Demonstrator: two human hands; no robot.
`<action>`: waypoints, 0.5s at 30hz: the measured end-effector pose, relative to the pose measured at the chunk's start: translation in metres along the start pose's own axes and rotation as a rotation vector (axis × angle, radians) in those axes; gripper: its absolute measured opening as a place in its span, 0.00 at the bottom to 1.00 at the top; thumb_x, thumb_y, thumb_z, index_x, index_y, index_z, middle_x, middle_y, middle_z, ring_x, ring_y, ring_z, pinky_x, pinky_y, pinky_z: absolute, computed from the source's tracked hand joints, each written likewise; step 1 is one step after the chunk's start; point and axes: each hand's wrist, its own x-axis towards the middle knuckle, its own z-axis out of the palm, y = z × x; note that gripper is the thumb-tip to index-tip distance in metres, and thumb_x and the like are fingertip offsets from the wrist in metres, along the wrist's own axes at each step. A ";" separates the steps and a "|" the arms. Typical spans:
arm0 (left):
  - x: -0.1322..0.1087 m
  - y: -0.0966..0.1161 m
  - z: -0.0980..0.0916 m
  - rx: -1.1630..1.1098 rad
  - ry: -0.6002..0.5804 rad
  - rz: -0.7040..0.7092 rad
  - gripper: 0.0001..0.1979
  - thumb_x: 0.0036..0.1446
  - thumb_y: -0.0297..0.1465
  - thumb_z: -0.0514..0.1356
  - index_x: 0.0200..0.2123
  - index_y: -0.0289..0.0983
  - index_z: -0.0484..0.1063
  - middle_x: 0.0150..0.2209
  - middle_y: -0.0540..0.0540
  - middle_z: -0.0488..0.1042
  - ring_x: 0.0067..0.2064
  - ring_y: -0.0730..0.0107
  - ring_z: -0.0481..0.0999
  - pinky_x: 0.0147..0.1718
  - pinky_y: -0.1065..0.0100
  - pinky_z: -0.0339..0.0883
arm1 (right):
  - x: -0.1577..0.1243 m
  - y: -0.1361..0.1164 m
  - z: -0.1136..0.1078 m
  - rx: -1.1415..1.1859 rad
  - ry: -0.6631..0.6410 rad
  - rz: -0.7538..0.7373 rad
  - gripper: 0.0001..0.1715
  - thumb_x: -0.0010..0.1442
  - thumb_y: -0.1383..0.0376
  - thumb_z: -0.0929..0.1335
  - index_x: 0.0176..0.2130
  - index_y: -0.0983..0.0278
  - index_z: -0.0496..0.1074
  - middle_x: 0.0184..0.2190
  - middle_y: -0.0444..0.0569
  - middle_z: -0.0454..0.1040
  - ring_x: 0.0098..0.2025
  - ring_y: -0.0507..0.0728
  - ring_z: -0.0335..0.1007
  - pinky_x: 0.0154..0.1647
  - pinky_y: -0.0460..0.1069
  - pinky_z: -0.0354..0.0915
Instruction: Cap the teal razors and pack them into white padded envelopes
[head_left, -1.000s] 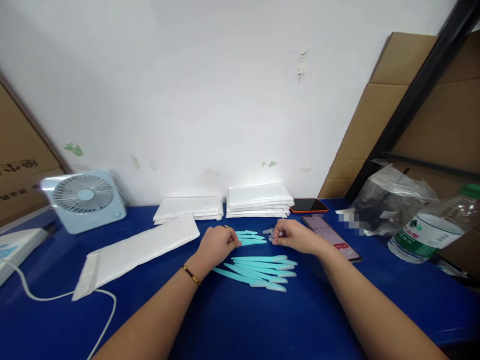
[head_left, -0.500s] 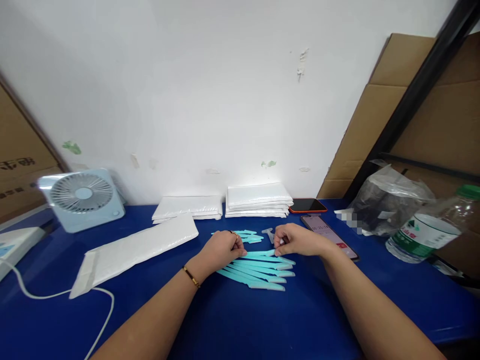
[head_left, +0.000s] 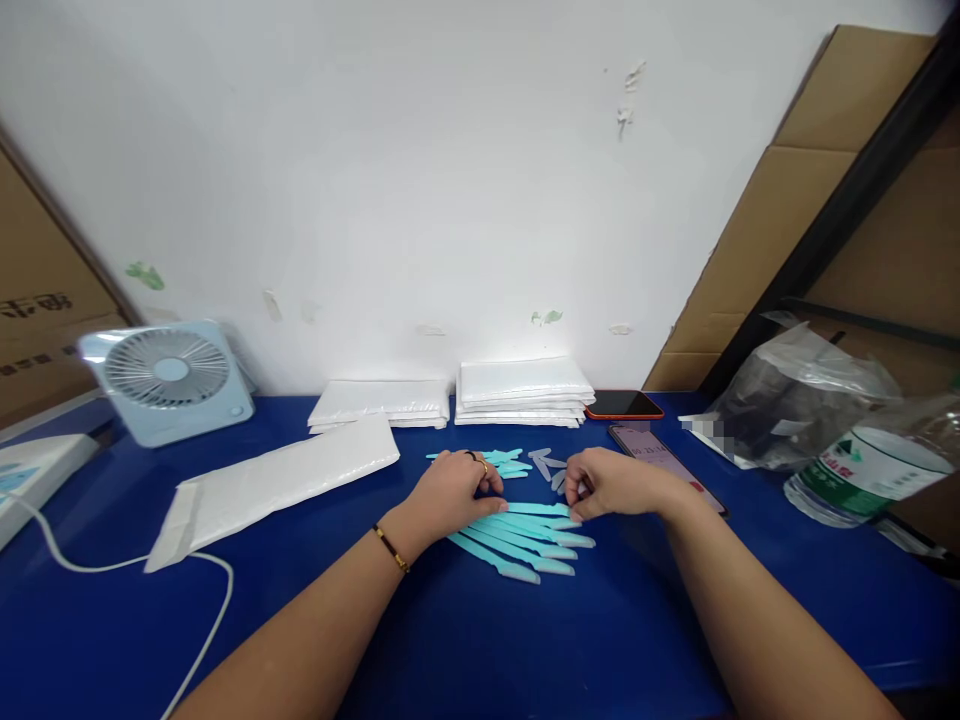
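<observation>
1) On the blue table [head_left: 465, 650], our turquoise sticks [head_left: 517, 551] spread between and just below our hands, pale tips pointing right
2) Our left hand [head_left: 459, 490] is narrow, thumb and fingers holding the left end of the topmost stick [head_left: 536, 509]
3) Our right hand [head_left: 606, 482] pinches narrowly at that stick's tip; we cannot tell whether it grips it
4) Behind, we see more turquoise pieces [head_left: 510, 465] and small clear pieces [head_left: 541, 467]
5) Farther back lie 2 white envelope stacks [head_left: 525, 385]
</observation>
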 end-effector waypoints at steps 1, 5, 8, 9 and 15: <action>0.000 0.001 0.001 0.001 -0.019 -0.004 0.08 0.49 0.39 0.60 0.30 0.43 0.74 0.30 0.52 0.73 0.36 0.69 0.71 0.37 0.69 0.57 | 0.002 -0.002 0.002 -0.003 0.009 -0.014 0.08 0.44 0.61 0.70 0.26 0.63 0.74 0.24 0.44 0.72 0.26 0.53 0.65 0.24 0.45 0.56; 0.002 -0.002 0.000 0.006 -0.063 -0.010 0.08 0.52 0.37 0.58 0.26 0.41 0.74 0.27 0.52 0.75 0.34 0.69 0.71 0.35 0.69 0.56 | 0.008 -0.007 0.007 -0.048 0.105 -0.039 0.07 0.48 0.62 0.68 0.29 0.64 0.73 0.29 0.46 0.72 0.28 0.52 0.65 0.26 0.45 0.58; 0.003 -0.010 -0.005 0.075 -0.001 -0.012 0.09 0.52 0.36 0.57 0.25 0.41 0.74 0.29 0.51 0.75 0.35 0.69 0.71 0.34 0.68 0.55 | 0.008 -0.003 0.006 -0.104 0.216 -0.050 0.06 0.50 0.65 0.66 0.30 0.63 0.72 0.32 0.48 0.71 0.30 0.53 0.65 0.28 0.45 0.59; 0.003 -0.014 -0.007 0.107 0.030 -0.029 0.09 0.52 0.36 0.57 0.25 0.40 0.74 0.30 0.50 0.75 0.35 0.68 0.71 0.34 0.68 0.55 | 0.008 0.000 0.004 -0.115 0.258 -0.041 0.06 0.51 0.65 0.65 0.30 0.63 0.72 0.32 0.48 0.71 0.31 0.53 0.65 0.30 0.46 0.59; 0.000 -0.022 -0.016 0.072 0.099 -0.155 0.09 0.50 0.38 0.58 0.29 0.40 0.74 0.31 0.50 0.74 0.33 0.70 0.71 0.32 0.70 0.58 | 0.002 0.006 -0.006 -0.021 0.372 0.018 0.10 0.51 0.59 0.67 0.31 0.63 0.72 0.31 0.47 0.72 0.32 0.55 0.66 0.30 0.46 0.60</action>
